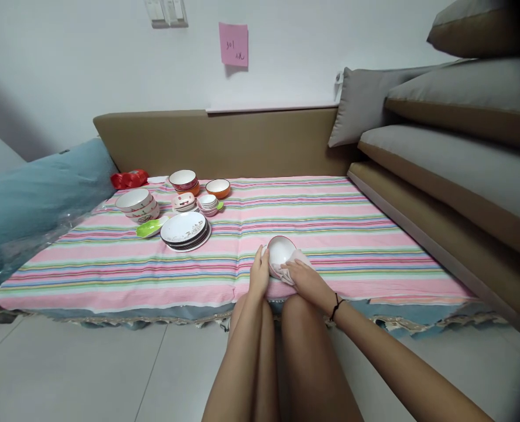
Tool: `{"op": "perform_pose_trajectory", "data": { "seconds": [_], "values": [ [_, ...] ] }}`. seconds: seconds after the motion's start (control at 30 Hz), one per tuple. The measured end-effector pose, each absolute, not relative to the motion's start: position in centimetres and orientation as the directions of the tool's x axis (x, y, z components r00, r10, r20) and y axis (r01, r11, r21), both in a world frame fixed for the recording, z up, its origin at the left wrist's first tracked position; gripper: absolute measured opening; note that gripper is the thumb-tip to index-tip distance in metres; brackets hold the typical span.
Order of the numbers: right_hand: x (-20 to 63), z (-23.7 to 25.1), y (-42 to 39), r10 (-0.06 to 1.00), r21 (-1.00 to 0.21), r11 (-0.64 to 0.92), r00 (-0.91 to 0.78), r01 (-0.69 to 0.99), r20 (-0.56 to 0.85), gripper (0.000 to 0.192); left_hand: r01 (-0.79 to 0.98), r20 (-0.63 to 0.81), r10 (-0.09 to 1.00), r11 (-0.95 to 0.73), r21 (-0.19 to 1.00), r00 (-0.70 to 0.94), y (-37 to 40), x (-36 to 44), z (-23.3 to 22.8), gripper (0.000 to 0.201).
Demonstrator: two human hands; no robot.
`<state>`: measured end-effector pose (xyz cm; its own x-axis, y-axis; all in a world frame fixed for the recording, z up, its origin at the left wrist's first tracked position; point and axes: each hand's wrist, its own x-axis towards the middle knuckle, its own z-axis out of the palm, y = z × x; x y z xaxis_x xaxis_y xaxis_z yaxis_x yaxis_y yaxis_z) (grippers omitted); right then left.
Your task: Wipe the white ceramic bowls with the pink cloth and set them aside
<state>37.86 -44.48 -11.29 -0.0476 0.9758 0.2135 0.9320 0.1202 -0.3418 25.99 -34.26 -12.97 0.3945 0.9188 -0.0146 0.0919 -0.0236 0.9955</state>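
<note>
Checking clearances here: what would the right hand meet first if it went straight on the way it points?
The right hand, on the white cloth, points forward and left; it would likely meet the inside of the bowl first, the left hand beyond it. Depth is hard to judge.

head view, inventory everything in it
bowl: 1, white inside, front
cloth: 1, whitish, bowl's right
plates: 1 stack, white, left
dish: 1, green, beside plates
large bowls: 1 stack, white, left
coloured bowls: 1 stack, red, orange, rear
single bowl: 1, orange, rear
small dishes: 2 stacks, white, pink, behind plates
bundle: 1, red, rear left
sheet: 1, pink striped, underneath
backrest: 1, brown, rear
cushions: several, grey, right
armrest: 1, blue, left
note: 1, pink, wall
switch panels: 2, white, wall
left hand: 1, on bowl
right hand: 1, on cloth
legs: 2, bottom
</note>
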Motion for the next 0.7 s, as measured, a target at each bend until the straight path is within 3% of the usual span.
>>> {"op": "perform_pose_trajectory", "data": {
  "seconds": [0.17,0.27,0.37,0.47,0.57,0.7],
  "values": [
    [36.8,-11.5,-44.1,0.988,-0.532,-0.033,0.109,0.846,0.111,0.028,0.041,-0.020,0.861,-0.001,0.999,0.509,-34.9,25.8,-12.9,0.076],
    [36.5,-11.3,-44.4,0.993,-0.605,0.023,0.055,0.796,0.109,0.028,0.035,0.046,0.868,-0.073,0.997,0.495,-34.8,25.8,-12.7,0.066],
    [37.4,-11.1,-45.0,0.986,-0.462,0.132,-0.068,0.877,0.153,0.020,0.037,0.037,0.888,-0.060,0.997,0.458,-34.6,25.9,-12.6,0.059],
    [37.7,-10.8,-44.7,0.992,-0.354,0.070,-0.029,0.933,0.121,0.028,0.042,-0.035,0.911,0.020,0.999,0.411,-34.8,26.1,-12.7,0.069],
    [36.6,-10.5,-43.7,0.993,-0.372,-0.024,0.066,0.928,0.101,0.031,0.044,-0.066,0.908,0.052,0.998,0.413,-35.0,26.2,-13.0,0.079],
    [36.1,-10.5,-43.5,0.994,-0.422,0.067,-0.026,0.904,0.102,0.030,-0.028,0.013,0.885,0.000,1.000,0.466,-34.4,26.1,-13.2,0.060]
  ]
}}
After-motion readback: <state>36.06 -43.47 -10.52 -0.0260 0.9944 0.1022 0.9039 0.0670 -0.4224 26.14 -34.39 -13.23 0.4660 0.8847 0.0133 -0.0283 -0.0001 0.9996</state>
